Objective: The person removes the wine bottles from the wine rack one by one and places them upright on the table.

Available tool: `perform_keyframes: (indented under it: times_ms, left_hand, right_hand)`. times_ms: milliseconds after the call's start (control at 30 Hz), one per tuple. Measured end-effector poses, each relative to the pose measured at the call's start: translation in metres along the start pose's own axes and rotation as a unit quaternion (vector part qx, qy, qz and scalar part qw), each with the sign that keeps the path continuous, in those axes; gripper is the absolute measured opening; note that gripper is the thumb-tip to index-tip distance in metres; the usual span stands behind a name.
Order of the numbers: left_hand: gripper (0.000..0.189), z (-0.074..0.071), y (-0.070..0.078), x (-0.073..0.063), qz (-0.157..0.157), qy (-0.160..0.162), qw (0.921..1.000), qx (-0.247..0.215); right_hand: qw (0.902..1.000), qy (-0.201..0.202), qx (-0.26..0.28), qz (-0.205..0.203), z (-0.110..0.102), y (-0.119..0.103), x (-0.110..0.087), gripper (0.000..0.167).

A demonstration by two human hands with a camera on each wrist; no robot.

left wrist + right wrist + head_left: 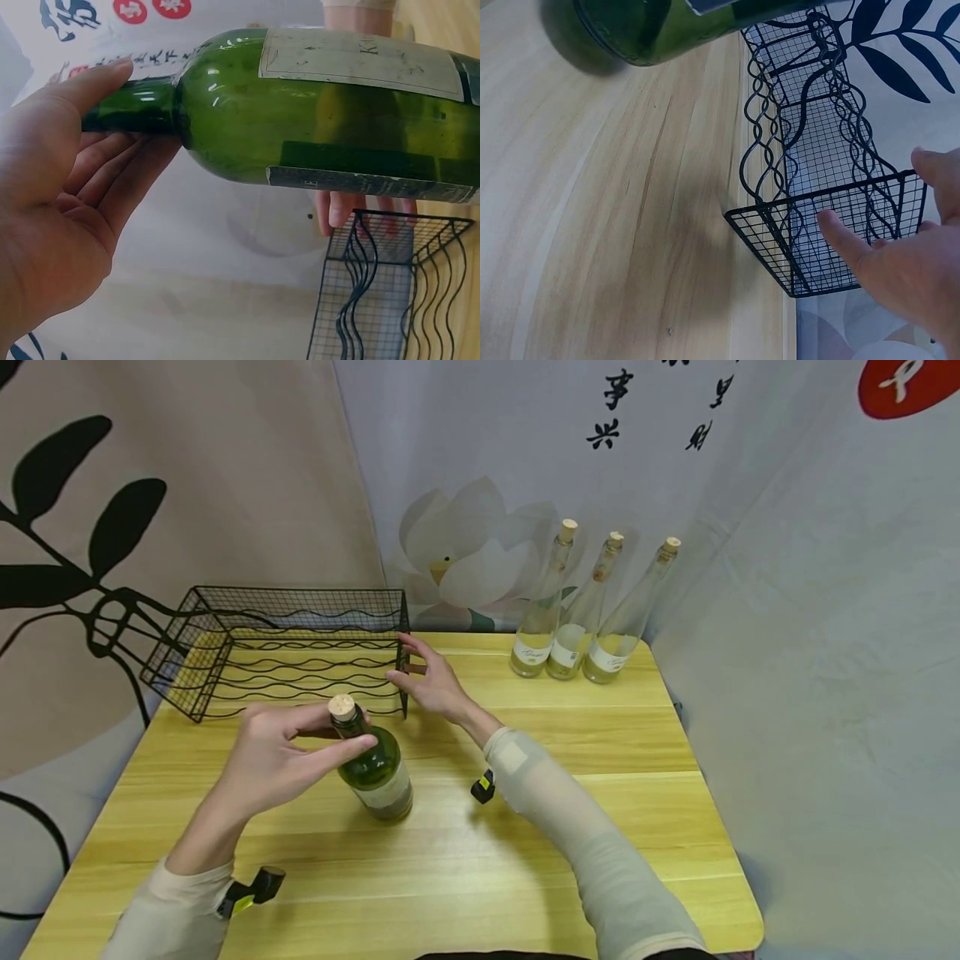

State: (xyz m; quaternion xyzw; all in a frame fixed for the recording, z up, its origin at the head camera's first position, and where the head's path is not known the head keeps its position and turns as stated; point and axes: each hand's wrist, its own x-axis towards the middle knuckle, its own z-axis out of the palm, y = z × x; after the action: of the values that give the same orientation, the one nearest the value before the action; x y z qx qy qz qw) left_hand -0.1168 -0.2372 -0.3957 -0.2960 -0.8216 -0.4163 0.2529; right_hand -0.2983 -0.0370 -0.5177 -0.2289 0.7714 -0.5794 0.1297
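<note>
A green wine bottle (pixel 384 777) with a cork stopper and a pale label leans slightly, its neck between the thumb and fingers of my left hand (pixel 272 760). Whether its base touches the table is unclear. Behind it lies a black wire wine rack (pixel 315 607) with wavy bars and mesh panels. Near the rack's right end is my right hand (pixel 438 687), fingers spread and mostly straight. In the right wrist view, the thumb (pixel 840 232) lies against the mesh end panel (pixel 810 255), while another fingertip is by its upper corner.
Three clear corked bottles, the nearest to the rack being a clear bottle (pixel 542 610), stand at the table's back right. A black metal leaf ornament (pixel 123 522) reaches over the rack's left side. Cloth curtains (pixel 480 468) hang behind the wooden table (pixel 600 793).
</note>
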Motion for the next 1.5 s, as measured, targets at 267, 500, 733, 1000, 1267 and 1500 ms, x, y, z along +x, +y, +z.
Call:
perform_keyframes:
  times_ms: [267, 500, 733, 1000, 1267, 1500]
  left_hand:
    - [0.038, 0.0014, -0.0006, -0.0015, -0.011, -0.015, 0.9998, 0.000]
    - [0.035, 0.0025, -0.0022, -0.0035, -0.013, -0.013, 0.9998, 0.005]
    - [0.035, 0.0034, -0.0045, -0.0041, -0.007, -0.018, 0.9998, 0.006]
    - [0.036, 0.0053, -0.0079, -0.0064, -0.010, -0.029, 0.9995, -0.001]
    - [0.041, 0.0039, -0.0075, -0.0059, -0.021, -0.033, 0.9991, 0.013]
    - [0.041, 0.0037, -0.0032, -0.0041, -0.038, -0.038, 0.9985, 0.012]
  right_hand:
    - [1.0000, 0.000, -0.004, 0.000, 0.0012, -0.0010, -0.0005, 0.075]
    - [1.0000, -0.003, -0.004, -0.002, 0.0014, -0.0002, -0.0006, 0.074]
    - [1.0000, -0.003, -0.002, -0.005, 0.0026, -0.0002, -0.0008, 0.075]
    - [1.0000, -0.003, 0.000, -0.003, 0.0028, -0.0014, -0.0017, 0.075]
    - [1.0000, -0.001, 0.000, -0.002, 0.0028, 0.0001, 0.0000, 0.074]
    - [1.0000, -0.003, 0.001, -0.003, 0.0005, 0.0011, 0.0004, 0.075]
